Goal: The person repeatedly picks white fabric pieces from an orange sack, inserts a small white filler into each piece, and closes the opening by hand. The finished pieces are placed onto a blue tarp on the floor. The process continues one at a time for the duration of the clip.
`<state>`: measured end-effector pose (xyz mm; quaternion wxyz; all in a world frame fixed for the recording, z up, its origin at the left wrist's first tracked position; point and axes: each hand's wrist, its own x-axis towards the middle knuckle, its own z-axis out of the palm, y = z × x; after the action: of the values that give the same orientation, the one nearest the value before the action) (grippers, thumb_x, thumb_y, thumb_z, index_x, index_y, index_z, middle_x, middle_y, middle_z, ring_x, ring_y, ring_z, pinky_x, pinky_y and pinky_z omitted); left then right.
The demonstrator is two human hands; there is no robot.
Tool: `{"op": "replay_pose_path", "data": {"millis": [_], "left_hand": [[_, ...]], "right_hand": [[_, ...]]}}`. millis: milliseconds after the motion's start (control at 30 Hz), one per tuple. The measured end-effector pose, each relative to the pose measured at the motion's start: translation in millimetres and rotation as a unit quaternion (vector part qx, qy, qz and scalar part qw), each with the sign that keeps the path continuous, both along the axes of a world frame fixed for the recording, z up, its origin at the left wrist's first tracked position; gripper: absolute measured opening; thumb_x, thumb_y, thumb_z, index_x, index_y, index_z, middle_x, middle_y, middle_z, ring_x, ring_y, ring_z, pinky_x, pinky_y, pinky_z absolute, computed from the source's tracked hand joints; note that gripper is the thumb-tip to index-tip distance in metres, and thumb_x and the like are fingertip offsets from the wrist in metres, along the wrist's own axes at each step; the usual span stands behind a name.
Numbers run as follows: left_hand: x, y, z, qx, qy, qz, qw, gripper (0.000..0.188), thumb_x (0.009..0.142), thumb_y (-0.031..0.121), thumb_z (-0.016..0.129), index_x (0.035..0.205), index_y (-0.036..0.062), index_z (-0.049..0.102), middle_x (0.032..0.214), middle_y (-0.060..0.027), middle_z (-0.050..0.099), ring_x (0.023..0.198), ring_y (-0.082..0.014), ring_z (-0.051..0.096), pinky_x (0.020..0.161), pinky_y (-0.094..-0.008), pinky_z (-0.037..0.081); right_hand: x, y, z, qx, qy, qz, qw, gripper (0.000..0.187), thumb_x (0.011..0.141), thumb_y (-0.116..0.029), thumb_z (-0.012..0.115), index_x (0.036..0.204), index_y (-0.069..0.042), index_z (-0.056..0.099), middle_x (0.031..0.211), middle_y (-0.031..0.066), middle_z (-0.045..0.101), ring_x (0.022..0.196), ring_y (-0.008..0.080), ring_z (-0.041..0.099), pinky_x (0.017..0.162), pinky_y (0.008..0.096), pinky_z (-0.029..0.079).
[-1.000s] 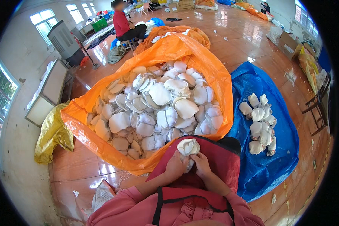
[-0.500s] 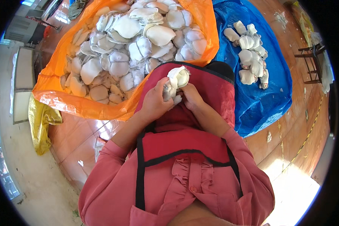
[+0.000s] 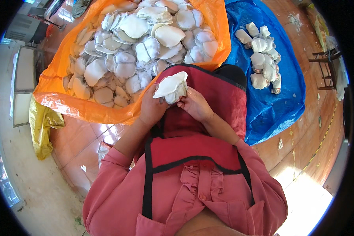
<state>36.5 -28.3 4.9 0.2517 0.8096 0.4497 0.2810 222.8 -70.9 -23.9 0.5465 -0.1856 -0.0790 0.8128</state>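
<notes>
Over my lap, both hands hold a white padded fabric piece (image 3: pixel 171 85) with a smooth top and fuzzy grey-white sides. My left hand (image 3: pixel 150 107) grips it from the left and below, its fingertips partly hidden behind the piece. At its right edge, my right hand (image 3: pixel 196 104) pinches it between thumb and fingers. Beneath them lies my red apron (image 3: pixel 220 92) with black trim. Beyond my knees, a large heap of similar flat white pieces (image 3: pixel 133 27) fills an orange plastic sack (image 3: pixel 82 114).
A blue plastic sheet (image 3: pixel 271 116) lies to the right, bearing a cluster of rounded white stuffed pieces (image 3: pixel 268 70). A yellow sack (image 3: pixel 43 128) rests by the left wall. A dark wooden stool (image 3: pixel 327 67) stands at the far right. Scraps dot the tiled floor.
The fabric piece has been turned over, so a broad smooth face now shows instead of a curled opening. My left hand has shifted left and under it; the right hand has moved slightly nearer me.
</notes>
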Motion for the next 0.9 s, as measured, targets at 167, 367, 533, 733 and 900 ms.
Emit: {"op": "replay_pose_path", "data": {"millis": [167, 367, 533, 733, 900], "left_hand": [[8, -5, -7, -0.067, -0.136, -0.022, 0.988, 0.056, 0.072, -0.001, 0.069, 0.126, 0.0033, 0.056, 0.115, -0.0155, 0.058, 0.107, -0.0319, 0.058, 0.092, -0.0372, 0.048], [-7, -3, -27, -0.124, -0.17, -0.094, 0.973, 0.072, 0.071, 0.001, 0.075, 0.138, 0.0061, 0.047, 0.125, -0.0152, 0.048, 0.115, -0.0318, 0.051, 0.097, -0.0362, 0.046], [-7, -8, -11, -0.206, -0.252, -0.092, 0.941, 0.065, 0.072, -0.002, 0.074, 0.132, 0.0136, 0.055, 0.126, -0.0119, 0.048, 0.117, -0.0302, 0.05, 0.098, -0.0362, 0.044], [-34, 3, 25, 0.076, -0.057, -0.154, 0.984, 0.043, 0.076, -0.004, 0.068, 0.115, 0.0119, 0.067, 0.119, -0.0118, 0.06, 0.114, -0.0291, 0.056, 0.098, -0.0356, 0.045], [-39, -14, 32, -0.22, -0.254, -0.051, 0.94, 0.047, 0.075, 0.0, 0.073, 0.12, 0.0076, 0.061, 0.117, -0.0131, 0.061, 0.108, -0.0323, 0.059, 0.092, -0.0389, 0.048]], "right_hand": [[-3, 4, -20, -0.008, -0.078, -0.002, 0.997, 0.014, 0.094, -0.017, 0.062, 0.104, -0.007, 0.06, 0.089, 0.0012, 0.063, 0.075, 0.0112, 0.057, 0.072, 0.0245, 0.048], [8, 10, -16, 0.001, -0.091, 0.06, 0.994, 0.016, 0.089, -0.012, 0.066, 0.103, -0.006, 0.061, 0.084, -0.0003, 0.063, 0.068, 0.0086, 0.055, 0.066, 0.0226, 0.047], [4, 9, 0, -0.004, -0.097, 0.045, 0.994, 0.022, 0.085, -0.009, 0.069, 0.105, -0.005, 0.061, 0.085, -0.001, 0.063, 0.068, 0.0085, 0.054, 0.065, 0.0222, 0.046], [1, 6, -14, 0.101, -0.288, -0.029, 0.952, 0.024, 0.074, 0.001, 0.074, 0.091, -0.007, 0.058, 0.081, -0.0036, 0.056, 0.07, 0.0071, 0.05, 0.063, 0.0227, 0.043], [-2, 3, -4, 0.189, -0.539, -0.028, 0.82, 0.027, 0.07, 0.0, 0.074, 0.081, -0.009, 0.051, 0.075, -0.0023, 0.05, 0.068, 0.0085, 0.046, 0.06, 0.0258, 0.041]]}}
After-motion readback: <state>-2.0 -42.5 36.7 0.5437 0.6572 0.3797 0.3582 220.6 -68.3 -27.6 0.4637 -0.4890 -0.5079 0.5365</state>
